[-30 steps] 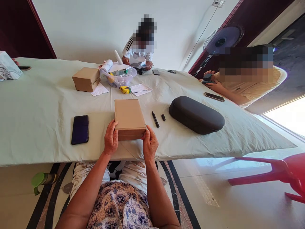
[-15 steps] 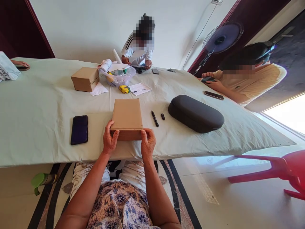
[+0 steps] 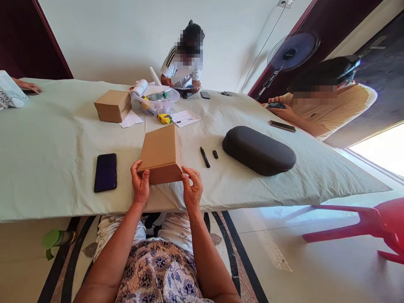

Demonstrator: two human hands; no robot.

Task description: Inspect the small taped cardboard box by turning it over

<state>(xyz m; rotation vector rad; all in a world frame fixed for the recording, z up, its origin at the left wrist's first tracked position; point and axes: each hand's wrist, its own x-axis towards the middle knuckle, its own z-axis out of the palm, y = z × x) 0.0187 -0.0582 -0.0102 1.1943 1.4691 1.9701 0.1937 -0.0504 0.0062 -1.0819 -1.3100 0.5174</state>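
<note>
While the left hand [image 3: 140,185] is gripping the cardboard box [image 3: 159,147], the right hand [image 3: 192,189] is pinching its corner.
It is being held at the near side of the bench [image 3: 50,160], between smartphone [image 3: 105,173] and marker [image 3: 205,157].

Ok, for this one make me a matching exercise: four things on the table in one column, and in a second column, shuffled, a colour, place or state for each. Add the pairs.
Things
1. Front cardboard box
2. Tape measure
3. Pen
4. Rounded case

Descriptions
A. Yellow, in front of the plastic basin
B. Dark grey, furthest right of the four
C. Held by the left hand and the right hand
D. Black, with a small cap lying to its right

Pairs: 1-C, 2-A, 3-D, 4-B
</note>
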